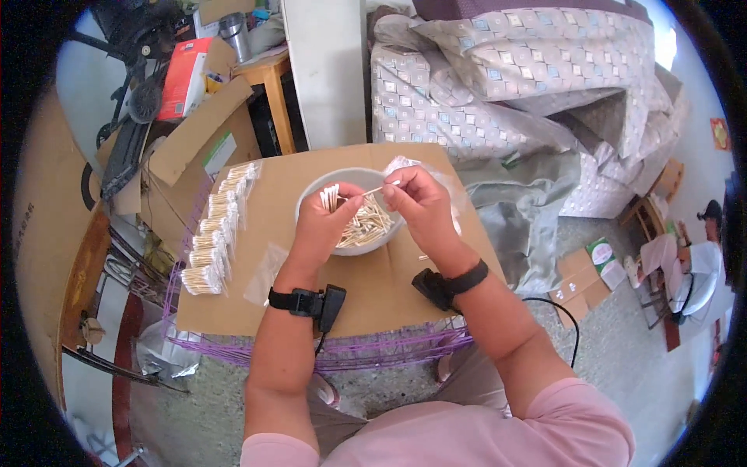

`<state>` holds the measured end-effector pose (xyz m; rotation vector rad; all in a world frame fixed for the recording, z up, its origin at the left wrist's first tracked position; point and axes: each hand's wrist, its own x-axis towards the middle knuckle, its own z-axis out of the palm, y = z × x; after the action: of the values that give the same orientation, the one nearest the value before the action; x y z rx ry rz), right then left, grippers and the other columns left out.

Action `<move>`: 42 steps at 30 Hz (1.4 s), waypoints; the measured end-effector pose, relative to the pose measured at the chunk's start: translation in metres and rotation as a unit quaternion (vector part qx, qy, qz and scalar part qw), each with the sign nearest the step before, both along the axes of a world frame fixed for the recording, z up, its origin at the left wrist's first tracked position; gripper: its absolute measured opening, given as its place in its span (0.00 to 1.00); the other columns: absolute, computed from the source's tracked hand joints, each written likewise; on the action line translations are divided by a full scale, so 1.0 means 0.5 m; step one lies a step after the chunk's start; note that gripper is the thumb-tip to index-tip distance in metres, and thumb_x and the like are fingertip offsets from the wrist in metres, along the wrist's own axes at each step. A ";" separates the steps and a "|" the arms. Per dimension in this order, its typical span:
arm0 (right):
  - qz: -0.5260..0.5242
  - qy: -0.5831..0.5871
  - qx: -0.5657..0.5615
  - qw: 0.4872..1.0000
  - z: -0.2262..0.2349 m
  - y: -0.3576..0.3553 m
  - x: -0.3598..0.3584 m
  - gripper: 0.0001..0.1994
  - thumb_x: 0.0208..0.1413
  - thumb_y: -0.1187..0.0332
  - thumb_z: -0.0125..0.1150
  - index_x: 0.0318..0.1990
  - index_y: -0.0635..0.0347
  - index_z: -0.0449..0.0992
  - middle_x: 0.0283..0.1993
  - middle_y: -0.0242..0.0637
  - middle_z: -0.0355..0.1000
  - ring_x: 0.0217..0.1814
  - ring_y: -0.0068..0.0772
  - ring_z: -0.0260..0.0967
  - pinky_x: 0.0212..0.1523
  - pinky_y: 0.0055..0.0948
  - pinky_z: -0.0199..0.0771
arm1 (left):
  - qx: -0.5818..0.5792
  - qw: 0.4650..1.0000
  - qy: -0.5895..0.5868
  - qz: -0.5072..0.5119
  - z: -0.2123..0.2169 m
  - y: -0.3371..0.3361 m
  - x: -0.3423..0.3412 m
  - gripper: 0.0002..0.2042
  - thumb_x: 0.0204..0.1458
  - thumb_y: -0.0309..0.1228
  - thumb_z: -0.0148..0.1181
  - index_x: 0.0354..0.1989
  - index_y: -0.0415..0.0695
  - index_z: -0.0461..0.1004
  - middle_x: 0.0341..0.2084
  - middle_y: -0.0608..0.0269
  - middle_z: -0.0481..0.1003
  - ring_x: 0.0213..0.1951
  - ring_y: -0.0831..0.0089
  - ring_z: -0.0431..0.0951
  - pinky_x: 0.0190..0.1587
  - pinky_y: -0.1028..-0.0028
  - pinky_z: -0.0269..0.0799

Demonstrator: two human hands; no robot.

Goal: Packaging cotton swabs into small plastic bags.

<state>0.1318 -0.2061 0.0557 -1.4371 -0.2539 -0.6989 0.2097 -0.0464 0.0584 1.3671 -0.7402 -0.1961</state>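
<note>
Over a pale round bowl [305, 194], my left hand [315, 232] is closed around a small bunch of cotton swabs [330, 193], their white tips upward. A single cotton swab [375, 190] spans the gap between my hands. Its white tip is pinched in the fingers of my right hand [429, 212], and its other end meets my left fingertips. Many loose swabs [364, 229] fill the bowl beneath. To the left, several clear bags packed with swabs [208, 251] lie in an overlapping row. A flat clear plastic bag [264, 279] rests by my left wrist.
The bowl stands on a cardboard sheet [373, 300] laid over a purple wire frame [358, 356]. More clear plastic [400, 162] lies behind my right hand. Patterned fabric [506, 70] covers something large at the back. Boxes and a wooden stool [276, 101] stand back left.
</note>
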 end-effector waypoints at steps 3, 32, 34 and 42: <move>0.001 -0.003 -0.016 1.000 -0.024 -0.007 0.010 0.03 0.57 0.75 0.59 0.37 0.62 0.72 0.32 0.24 0.70 0.33 0.12 0.65 0.33 0.15 0.67 | -0.040 0.999 0.029 0.008 -0.005 -0.003 -0.003 0.04 0.54 0.25 0.59 0.35 0.39 0.75 0.26 0.71 0.74 0.28 0.86 0.72 0.31 0.83 0.69; -0.031 -0.005 -0.060 0.998 -0.008 -0.026 0.000 0.03 0.57 0.75 0.58 0.38 0.61 0.72 0.33 0.24 0.69 0.32 0.11 0.62 0.32 0.14 0.63 | -0.015 1.000 0.008 -0.005 -0.009 -0.010 0.000 0.02 0.54 0.24 0.59 0.33 0.39 0.75 0.27 0.71 0.75 0.29 0.86 0.72 0.33 0.83 0.70; -0.028 -0.001 -0.060 0.998 -0.007 -0.024 0.000 0.03 0.57 0.75 0.58 0.38 0.61 0.72 0.33 0.24 0.69 0.32 0.11 0.63 0.32 0.14 0.63 | -0.020 1.000 0.023 0.005 -0.006 -0.007 -0.003 0.03 0.54 0.25 0.58 0.34 0.39 0.75 0.27 0.72 0.74 0.28 0.87 0.71 0.31 0.83 0.69; -0.048 0.029 -0.076 0.996 -0.013 -0.020 0.005 0.04 0.56 0.72 0.60 0.33 0.63 0.72 0.28 0.24 0.70 0.29 0.11 0.63 0.30 0.16 0.67 | -0.081 0.995 0.054 -0.016 -0.007 -0.002 0.000 0.04 0.55 0.27 0.59 0.35 0.40 0.75 0.24 0.75 0.72 0.22 0.91 0.65 0.22 0.87 0.59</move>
<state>0.1341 -0.2160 0.0494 -1.6203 -0.1969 -0.7274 0.2097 -0.0476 0.0550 1.1821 -0.6740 -0.2293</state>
